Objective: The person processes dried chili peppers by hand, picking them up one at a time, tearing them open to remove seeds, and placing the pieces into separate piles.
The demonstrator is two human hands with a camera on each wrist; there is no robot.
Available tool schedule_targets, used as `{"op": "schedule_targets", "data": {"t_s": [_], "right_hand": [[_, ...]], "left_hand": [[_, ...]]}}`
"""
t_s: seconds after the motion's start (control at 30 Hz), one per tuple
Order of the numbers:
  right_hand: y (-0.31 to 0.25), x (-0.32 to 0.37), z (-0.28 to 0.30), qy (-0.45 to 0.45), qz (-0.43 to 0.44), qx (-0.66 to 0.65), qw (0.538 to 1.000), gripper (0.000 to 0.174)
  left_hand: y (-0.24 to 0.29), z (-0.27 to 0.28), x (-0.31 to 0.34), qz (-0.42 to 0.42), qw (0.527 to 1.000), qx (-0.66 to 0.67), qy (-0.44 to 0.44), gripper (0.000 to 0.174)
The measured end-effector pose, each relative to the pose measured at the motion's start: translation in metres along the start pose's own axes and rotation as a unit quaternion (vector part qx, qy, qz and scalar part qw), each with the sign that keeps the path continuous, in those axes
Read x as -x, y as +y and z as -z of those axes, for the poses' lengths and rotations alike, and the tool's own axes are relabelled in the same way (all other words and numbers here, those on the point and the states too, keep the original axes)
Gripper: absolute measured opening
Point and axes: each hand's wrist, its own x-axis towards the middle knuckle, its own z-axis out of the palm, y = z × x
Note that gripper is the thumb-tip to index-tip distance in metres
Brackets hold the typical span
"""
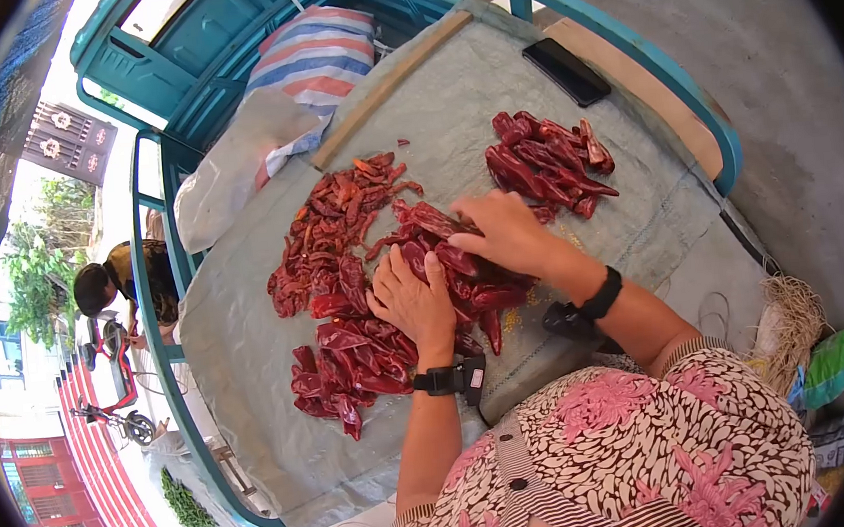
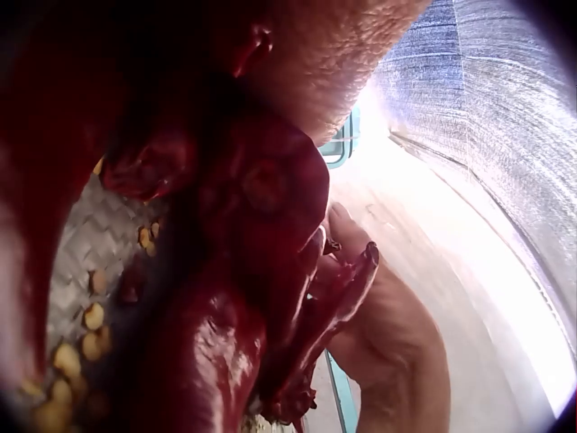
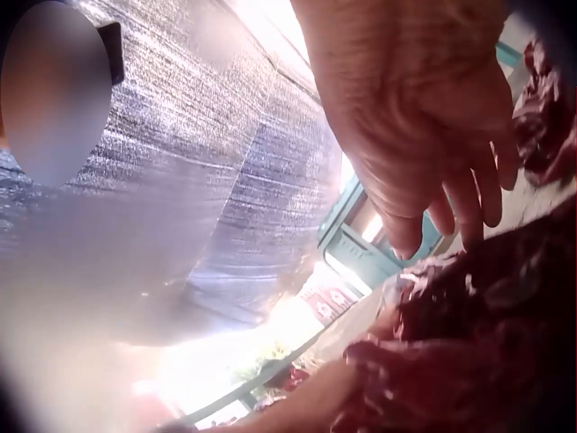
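Observation:
Dried red chilies lie in several piles on a grey-green sheet (image 1: 241, 380) in the head view. The left hand (image 1: 413, 299) rests spread on the middle pile's large chilies (image 1: 470, 294), fingers relaxed. Across that pile, the right hand (image 1: 515, 235) reaches with its fingers extended at the upper edge, touching or just above the chilies. In the right wrist view the right hand (image 3: 424, 135) hangs with fingers loosely straight and apart. Large glossy chilies (image 2: 216, 361) fill the left wrist view, with the other hand (image 2: 392, 352) behind them.
Small shrivelled chilies (image 1: 337, 211) lie beyond the left hand, more large ones (image 1: 350, 360) nearer the body. Another pile (image 1: 549, 162) sits at the right. A black phone (image 1: 567, 71), a wooden strip (image 1: 392, 90) and a striped sack (image 1: 318, 52) lie farther off. A teal rail (image 1: 664, 52) borders the sheet.

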Motion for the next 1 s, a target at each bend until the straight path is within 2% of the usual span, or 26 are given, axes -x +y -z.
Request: {"op": "schedule_targets", "data": {"t_s": [0.03,0.13,0.23,0.43,0.53,0.57,0.67,0.77,0.87,0.97,1.0], "right_hand": [[-0.003,-0.001,-0.011,0.000,0.011,0.014,1.000,0.035],[-0.011,-0.009,-0.012,-0.058,-0.041,0.020,0.997,0.039],[-0.001,-0.008,0.000,0.012,0.018,-0.003,1.000,0.045],[0.019,0.002,0.060,0.123,-0.035,0.108,0.986,0.044],[0.029,0.008,0.062,0.228,0.051,0.205,0.951,0.043],[0.035,0.008,0.058,0.195,0.062,0.168,0.964,0.043],[0.031,0.020,0.034,0.009,0.014,0.039,0.999,0.043],[0.033,0.029,0.021,0.053,0.094,0.143,0.984,0.041],[0.056,0.028,0.009,0.025,0.050,0.147,0.988,0.042],[0.049,0.027,0.027,0.001,0.013,0.064,0.998,0.050],[0.044,0.025,0.036,0.029,0.008,0.062,0.998,0.050]], "left_hand": [[-0.002,-0.002,0.000,-0.002,1.000,-0.001,0.005,0.062],[-0.004,-0.004,0.001,-0.006,1.000,-0.011,0.016,0.065],[0.000,-0.001,-0.001,-0.007,1.000,-0.015,0.021,0.069],[-0.003,-0.003,0.000,-0.013,0.999,-0.024,0.021,0.069],[-0.003,-0.004,0.000,-0.015,0.999,-0.019,0.022,0.069],[-0.004,-0.003,0.000,-0.013,1.000,-0.018,0.020,0.068],[-0.006,-0.007,0.001,-0.014,0.999,-0.025,0.029,0.067],[-0.007,-0.009,0.000,-0.023,0.998,-0.032,0.047,0.065],[-0.009,-0.011,0.001,-0.024,0.998,-0.038,0.049,0.064],[-0.009,-0.009,0.000,-0.017,0.998,-0.045,0.039,0.064],[-0.009,-0.009,0.000,-0.017,0.998,-0.046,0.036,0.065]]}}
